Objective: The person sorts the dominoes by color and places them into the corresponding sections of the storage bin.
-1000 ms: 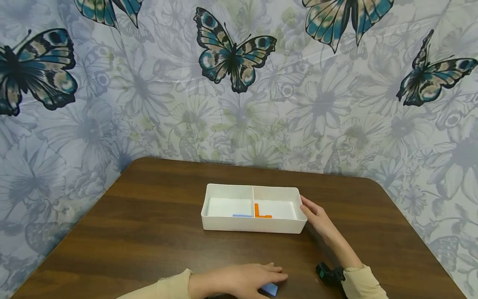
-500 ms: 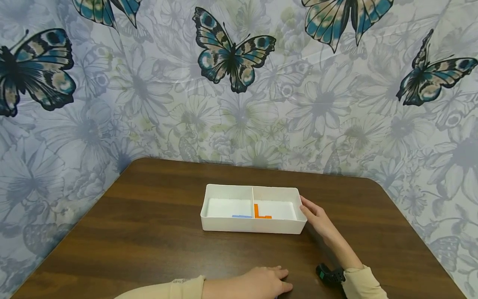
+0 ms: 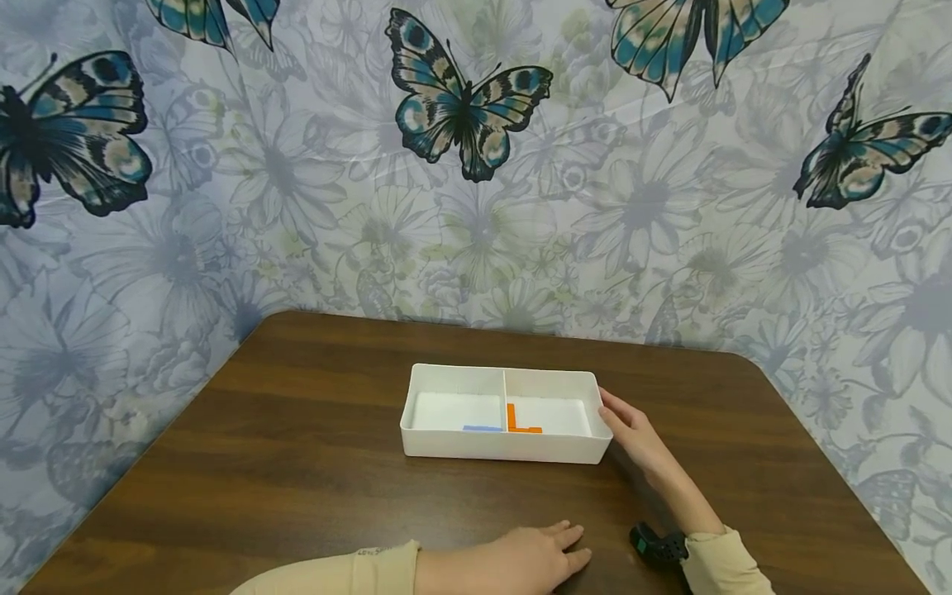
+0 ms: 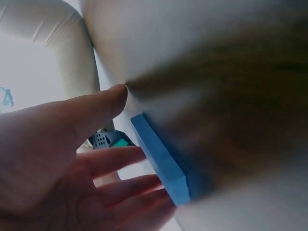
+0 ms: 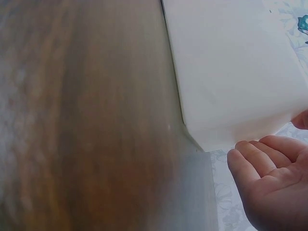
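Note:
My left hand (image 3: pixel 524 562) is low over the table at the front. In the left wrist view, a long blue block (image 4: pixel 161 161) lies on the table against that hand's fingertips, the thumb standing apart from it. The head view hides this block behind the hand. My right hand (image 3: pixel 632 434) rests its fingers against the right end of a white two-compartment box (image 3: pixel 506 446). Those fingers touch the end wall in the right wrist view. A flat blue piece (image 3: pixel 482 428) lies in the box's left compartment, an orange L-shaped piece (image 3: pixel 515 423) in the right one.
The brown wooden table (image 3: pixel 297 463) has rounded far corners. Behind it hangs a cloth (image 3: pixel 476 248) printed with butterflies and flowers. A black device with a green patch (image 3: pixel 654 544) is worn at the right wrist.
My left hand has moved slightly right, over the blue block, which showed under the fingers a second ago and is now hidden in the head view. Right hand and box stay put.

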Demonstrator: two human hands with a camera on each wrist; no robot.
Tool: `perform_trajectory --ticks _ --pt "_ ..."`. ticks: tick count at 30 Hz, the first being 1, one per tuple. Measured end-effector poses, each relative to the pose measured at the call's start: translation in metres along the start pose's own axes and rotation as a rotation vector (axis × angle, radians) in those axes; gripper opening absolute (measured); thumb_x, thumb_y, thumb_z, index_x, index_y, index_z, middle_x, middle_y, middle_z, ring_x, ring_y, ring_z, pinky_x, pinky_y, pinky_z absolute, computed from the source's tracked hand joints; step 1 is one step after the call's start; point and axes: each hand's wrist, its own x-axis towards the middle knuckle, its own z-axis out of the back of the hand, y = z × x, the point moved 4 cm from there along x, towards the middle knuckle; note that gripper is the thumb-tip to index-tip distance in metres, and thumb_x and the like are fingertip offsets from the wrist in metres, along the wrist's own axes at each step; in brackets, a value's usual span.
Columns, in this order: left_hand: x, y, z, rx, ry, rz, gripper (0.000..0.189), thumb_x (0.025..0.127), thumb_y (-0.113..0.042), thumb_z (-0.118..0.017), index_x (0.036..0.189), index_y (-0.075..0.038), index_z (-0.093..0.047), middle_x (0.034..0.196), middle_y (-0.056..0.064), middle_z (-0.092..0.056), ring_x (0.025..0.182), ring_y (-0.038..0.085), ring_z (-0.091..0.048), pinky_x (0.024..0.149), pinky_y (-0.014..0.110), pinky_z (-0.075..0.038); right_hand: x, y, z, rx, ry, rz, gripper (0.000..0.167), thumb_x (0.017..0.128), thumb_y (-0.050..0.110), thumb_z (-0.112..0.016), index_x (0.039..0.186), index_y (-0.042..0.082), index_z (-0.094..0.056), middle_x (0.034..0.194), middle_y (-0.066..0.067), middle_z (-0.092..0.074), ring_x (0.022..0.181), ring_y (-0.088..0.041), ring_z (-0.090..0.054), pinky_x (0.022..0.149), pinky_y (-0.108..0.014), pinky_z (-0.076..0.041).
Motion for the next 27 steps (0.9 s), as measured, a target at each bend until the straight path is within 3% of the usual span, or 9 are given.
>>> perform_trajectory --ticks 3,10,18,22,27 --pt "-0.002 0.005 0.001 -0.042 -0.017 -0.056 0.057 0.09 -0.041 -0.06 0.139 -0.017 -0.047 0.144 0.002 -0.037 0.128 0.011 -0.034 0.091 0.017 -0.039 0.001 0.001 0.001 0.003 0.0 0.004 0.055 0.101 0.025 -0.044 0.145 -0.004 -0.026 0.146 -0.024 -0.026 0.132 -0.037 -0.025 0.102 -0.053 -0.024" --pt "-0.004 0.023 0.004 -0.269 0.013 -0.22 0.068 0.086 -0.027 -0.07 0.145 -0.015 -0.039 0.148 0.001 -0.03 0.133 0.008 -0.024 0.101 0.017 -0.025 0.0 0.002 0.001 -0.018 -0.002 -0.012 0.055 0.102 0.024 -0.043 0.145 -0.004 -0.026 0.146 -0.025 -0.026 0.132 -0.039 -0.024 0.102 -0.055 -0.023" --pt "-0.009 0.035 0.006 -0.363 0.034 -0.406 0.073 0.085 -0.019 -0.072 0.146 -0.009 -0.034 0.149 0.003 -0.029 0.131 0.001 -0.021 0.1 0.014 -0.022 -0.001 0.005 0.0 -0.013 -0.007 -0.013 0.054 0.101 0.023 -0.044 0.145 -0.005 -0.026 0.146 -0.025 -0.026 0.132 -0.038 -0.024 0.103 -0.053 -0.023" --pt "-0.011 0.04 0.007 -0.402 0.051 -0.442 0.072 0.084 -0.013 -0.073 0.145 -0.007 -0.036 0.148 0.001 -0.031 0.127 -0.003 -0.025 0.096 0.01 -0.025 -0.001 0.007 0.0 -0.006 -0.009 -0.003 0.053 0.101 0.02 -0.044 0.144 -0.006 -0.027 0.145 -0.026 -0.027 0.131 -0.038 -0.026 0.103 -0.053 -0.023" --pt "-0.011 0.042 0.007 -0.51 0.072 -0.431 0.069 0.081 -0.001 -0.072 0.143 -0.006 -0.04 0.146 0.0 -0.036 0.122 -0.006 -0.032 0.089 0.008 -0.034 0.0 0.005 0.001 -0.003 -0.01 -0.014 0.054 0.101 0.022 -0.044 0.145 -0.004 -0.027 0.146 -0.024 -0.027 0.131 -0.036 -0.026 0.103 -0.053 -0.023"
